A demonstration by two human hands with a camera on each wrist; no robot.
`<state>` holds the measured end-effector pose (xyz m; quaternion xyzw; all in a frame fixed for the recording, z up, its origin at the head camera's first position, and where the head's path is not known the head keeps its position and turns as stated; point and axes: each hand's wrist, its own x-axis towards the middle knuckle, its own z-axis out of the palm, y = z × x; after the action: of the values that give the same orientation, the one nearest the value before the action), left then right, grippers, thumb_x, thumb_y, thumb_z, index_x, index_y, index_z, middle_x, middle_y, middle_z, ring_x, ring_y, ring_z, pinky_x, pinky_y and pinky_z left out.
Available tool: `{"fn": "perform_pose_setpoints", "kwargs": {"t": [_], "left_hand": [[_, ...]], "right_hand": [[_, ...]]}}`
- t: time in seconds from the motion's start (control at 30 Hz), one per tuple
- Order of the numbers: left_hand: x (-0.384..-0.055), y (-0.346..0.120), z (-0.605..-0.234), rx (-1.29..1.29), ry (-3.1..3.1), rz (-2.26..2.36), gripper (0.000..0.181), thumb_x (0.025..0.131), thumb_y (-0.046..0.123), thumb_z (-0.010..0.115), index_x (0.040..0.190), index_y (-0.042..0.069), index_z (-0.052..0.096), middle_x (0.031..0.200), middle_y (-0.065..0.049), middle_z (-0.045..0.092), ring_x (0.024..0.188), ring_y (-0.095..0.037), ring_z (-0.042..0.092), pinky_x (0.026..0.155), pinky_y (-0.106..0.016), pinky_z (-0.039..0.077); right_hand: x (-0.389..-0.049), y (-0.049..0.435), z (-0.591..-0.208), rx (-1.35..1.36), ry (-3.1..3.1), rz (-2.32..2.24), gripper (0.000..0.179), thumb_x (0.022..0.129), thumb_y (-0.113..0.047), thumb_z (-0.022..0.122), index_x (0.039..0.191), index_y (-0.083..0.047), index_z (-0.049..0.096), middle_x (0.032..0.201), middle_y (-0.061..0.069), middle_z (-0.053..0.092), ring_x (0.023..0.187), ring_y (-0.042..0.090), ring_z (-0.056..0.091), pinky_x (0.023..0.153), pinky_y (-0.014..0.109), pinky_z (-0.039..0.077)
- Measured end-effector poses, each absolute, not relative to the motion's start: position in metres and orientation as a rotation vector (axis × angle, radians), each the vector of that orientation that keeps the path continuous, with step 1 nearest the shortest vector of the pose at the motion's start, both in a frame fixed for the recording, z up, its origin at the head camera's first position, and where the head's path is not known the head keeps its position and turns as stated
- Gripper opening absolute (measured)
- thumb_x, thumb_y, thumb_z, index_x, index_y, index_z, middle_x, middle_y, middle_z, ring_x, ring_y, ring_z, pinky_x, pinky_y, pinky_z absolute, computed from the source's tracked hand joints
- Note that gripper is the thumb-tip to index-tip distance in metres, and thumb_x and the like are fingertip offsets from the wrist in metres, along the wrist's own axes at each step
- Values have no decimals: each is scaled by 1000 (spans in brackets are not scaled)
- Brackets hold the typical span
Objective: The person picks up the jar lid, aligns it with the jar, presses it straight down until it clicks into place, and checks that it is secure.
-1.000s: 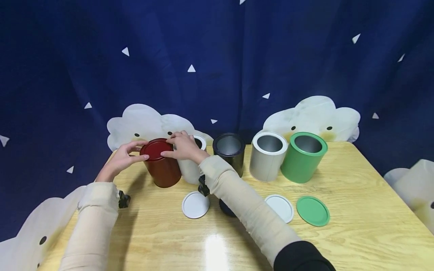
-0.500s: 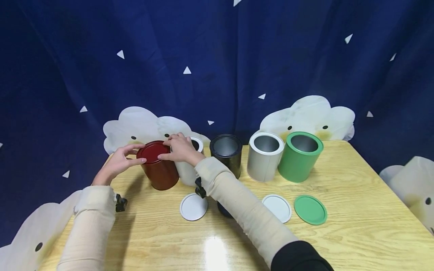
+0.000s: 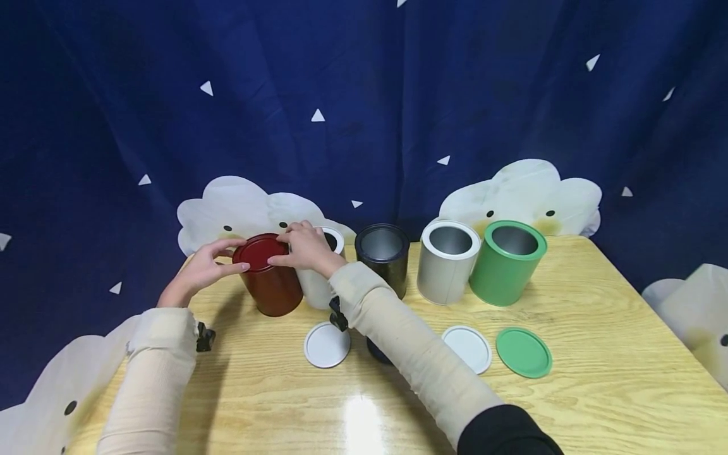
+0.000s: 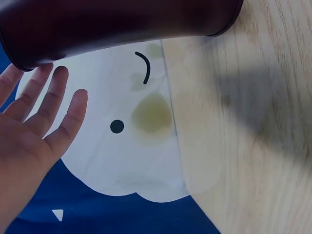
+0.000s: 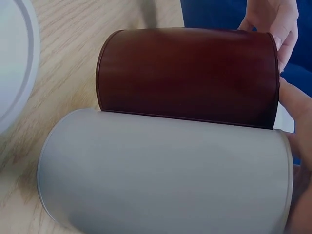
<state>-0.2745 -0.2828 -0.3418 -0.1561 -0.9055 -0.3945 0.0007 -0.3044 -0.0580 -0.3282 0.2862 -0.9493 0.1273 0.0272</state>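
A dark red can [image 3: 275, 292] with its red lid [image 3: 263, 250] seated on top stands at the left of a row. My left hand [image 3: 202, 273] touches the left side of its rim, thumb at the front and fingers toward the back. In the left wrist view, its fingers [image 4: 51, 105] are spread beneath the can's end. My right hand [image 3: 307, 248] is at the rim's right side, thumb on the lid's edge. It partly covers an open white can [image 3: 316, 289] beside the red one, which also shows in the right wrist view [image 5: 170, 170].
Farther right stand open cans: black [image 3: 400, 275], white [image 3: 445, 278] and green [image 3: 503, 278]. In front lie a white lid [image 3: 327, 345], a black lid [image 3: 377, 354] half hidden by my right sleeve, another white lid [image 3: 468, 349] and a green lid [image 3: 524, 352].
The view shifts slightly left and back. Both hands stay at the red can's rim, and the right thumb sits slightly farther in over the lid's edge.
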Motion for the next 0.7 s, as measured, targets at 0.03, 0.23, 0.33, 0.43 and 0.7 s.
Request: {"fn": "perform_pose_setpoints", "kwargs": {"t": [0.03,0.23,0.33,0.43,0.7], "left_hand": [[-274,-282,-341,-496,-2848,-1220,52,82,17,67,126,-3,49,120,-24,51,104,-38,51,70,-34,45],[-271,-278,-337,-532,-2857,-1129,55,83,20,66,128,-4,46,127,-24,44,109,-40,47,76,-42,46],[-268,-278,-336,-509,-2839,-1139,57,84,21,66,131,-3,44,129,-24,40,110,-39,46,79,-44,46],[-264,-277,-334,-503,-2789,-1109,56,83,19,67,130,-3,45,126,-23,43,107,-35,47,80,-46,45],[-251,-272,-330,-555,-2676,-1107,53,79,12,70,125,-3,49,111,-20,51,95,-28,48,74,-44,44]], "right_hand": [[-304,-58,-328,885,-2934,383,56,82,-56,56,128,-24,55,128,0,49,115,17,39,84,33,34],[-304,-54,-327,909,-2908,366,57,82,-56,55,128,-23,54,128,1,49,115,17,39,85,32,34],[-302,-51,-326,920,-2865,399,57,81,-55,58,127,-22,55,126,2,50,113,17,40,83,31,35],[-299,-46,-323,925,-2823,463,56,79,-53,63,125,-21,57,120,2,53,109,17,43,82,31,37],[-289,-34,-317,936,-2768,597,58,75,-49,68,124,-19,59,111,2,55,103,16,46,80,27,40]]}}
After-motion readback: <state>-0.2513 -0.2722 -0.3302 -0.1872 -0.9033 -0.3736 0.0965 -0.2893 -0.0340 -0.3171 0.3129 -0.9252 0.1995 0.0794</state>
